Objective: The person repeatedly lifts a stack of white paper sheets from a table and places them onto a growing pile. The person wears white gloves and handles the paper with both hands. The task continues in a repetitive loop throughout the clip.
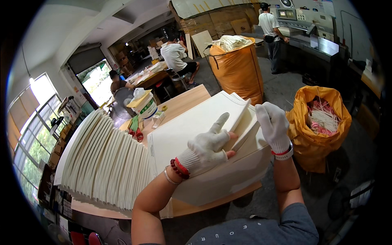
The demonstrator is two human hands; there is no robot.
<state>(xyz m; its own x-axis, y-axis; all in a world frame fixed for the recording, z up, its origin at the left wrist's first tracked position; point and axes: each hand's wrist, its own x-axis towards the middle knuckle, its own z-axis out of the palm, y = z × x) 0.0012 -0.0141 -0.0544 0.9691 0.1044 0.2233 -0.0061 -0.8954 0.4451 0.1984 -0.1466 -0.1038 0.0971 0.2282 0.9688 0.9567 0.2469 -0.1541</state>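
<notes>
A thick stack of white paper sheets point(175, 134) lies on the wooden table in front of me. Its right-hand edge is lifted and curls into several layers point(245, 126). My left hand point(208, 148), in a white glove with some bare fingertips, rests on the stack with its fingers apart. Two of those fingertips touch the lifted layers. My right hand point(272, 125), in a white knitted glove, is closed at the raised right edge of the sheets; its fingertips are partly hidden. To the left, many white sheet bundles point(102, 163) lean in a fanned row.
Beyond the stack, a white bucket point(145, 105) and red-handled tools point(137, 134) sit on the wooden table point(183, 101). Orange sacks of paper strips stand right point(314, 143) and farther back point(237, 75). Two people sit at a far table; another stands by a large machine point(302, 20).
</notes>
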